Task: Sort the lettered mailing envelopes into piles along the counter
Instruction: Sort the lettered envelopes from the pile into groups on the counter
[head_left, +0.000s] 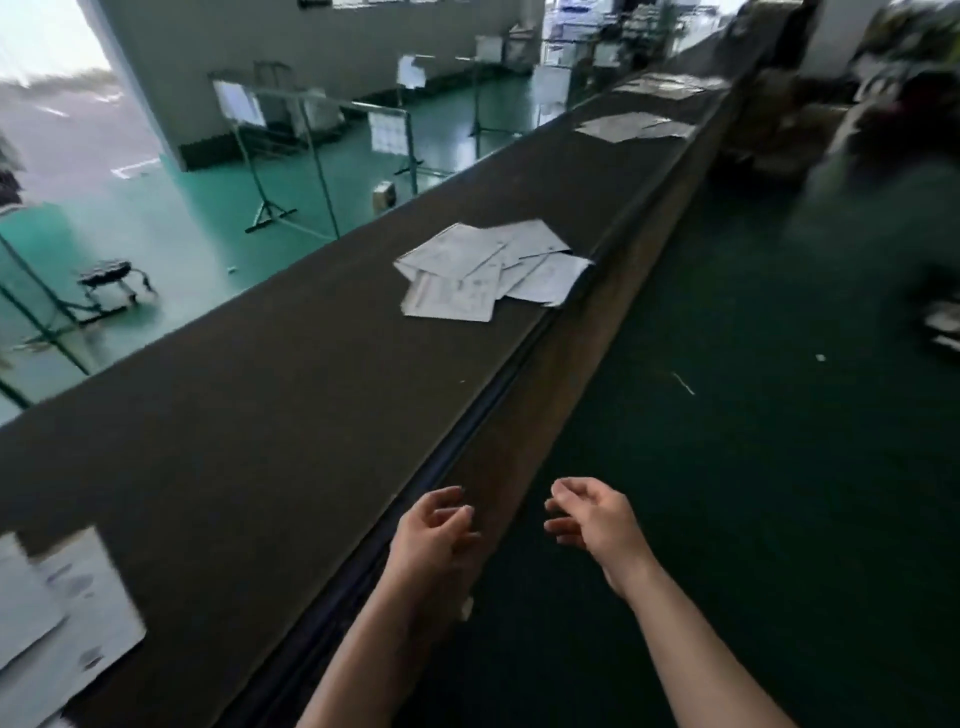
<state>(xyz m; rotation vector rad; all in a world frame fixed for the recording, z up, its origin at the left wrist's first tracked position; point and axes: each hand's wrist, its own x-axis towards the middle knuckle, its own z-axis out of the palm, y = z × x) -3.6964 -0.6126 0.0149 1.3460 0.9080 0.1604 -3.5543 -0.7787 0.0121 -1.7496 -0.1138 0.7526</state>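
Note:
A long dark counter (260, 415) runs from the lower left to the upper right. A loose pile of white mailing envelopes (488, 270) lies on it ahead of me. Another pile (631, 126) lies farther along, and a third (670, 85) beyond that, blurred. More white envelopes (62, 603) sit at the counter's near left end. My left hand (431, 530) hovers over the counter's front edge, fingers loosely curled, holding nothing. My right hand (592, 514) hangs beside it over the green floor, also loosely curled and holding nothing.
Dark green floor (753, 467) lies right of the counter. Beyond the counter's far side, a lower teal floor holds metal stands with white sheets (387, 130) and a small stool (111, 283). Blurred boxes and clutter (810, 130) stand at the upper right.

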